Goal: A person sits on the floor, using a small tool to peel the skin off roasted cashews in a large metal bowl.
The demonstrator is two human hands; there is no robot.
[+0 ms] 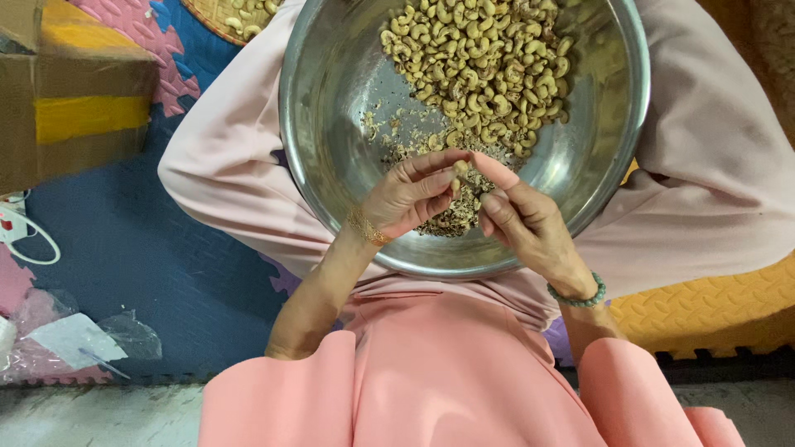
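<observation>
A cardboard box [66, 91] sat at ten o'clock of the bowl [331, 108], a white cable [25, 236] and clear plastic bags [74, 339] lay at eight o'clock on foam floor mats [149, 248], and a basket [224, 16] showed at eleven. The steel bowl rested on the lap, with cashews [489, 66] heaped at twelve and husk bits [451, 219] near six. The left hand [410, 199] and right hand [517, 219] met over the bowl, fingertips pinched together on one cashew [460, 168].

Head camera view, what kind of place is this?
Probably a home floor workspace for hand-sorting nuts: a steel bowl of cashews on the lap, foam puzzle mats, and a cardboard box.
</observation>
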